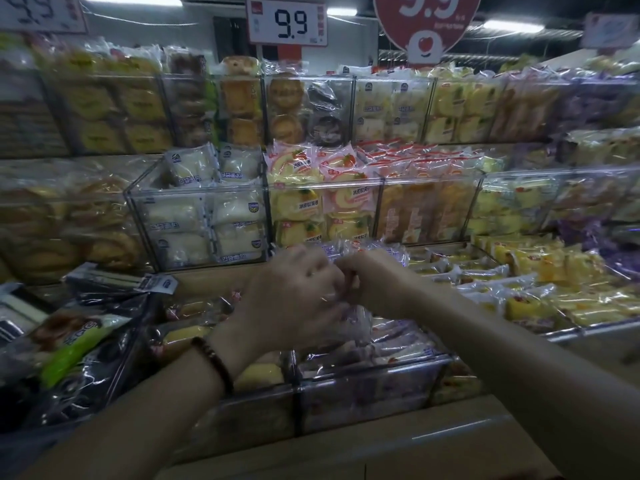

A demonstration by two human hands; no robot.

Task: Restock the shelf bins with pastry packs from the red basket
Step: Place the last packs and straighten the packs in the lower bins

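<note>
My left hand (294, 292) and my right hand (374, 282) meet in the middle of the view, both closed on clear-wrapped pastry packs with purple print (356, 320). They hold the packs over a clear front bin (374, 386) that contains several similar purple packs. A beaded bracelet circles my left wrist. The red basket is not in view.
Tiers of clear bins rise behind: white bun packs (204, 216), yellow and pink roll cakes (322, 206), orange packs (426, 213). Yellow cake packs (526, 282) fill the right bin. Dark packs (86, 341) lie at left. A 9.9 price sign (287, 22) hangs above.
</note>
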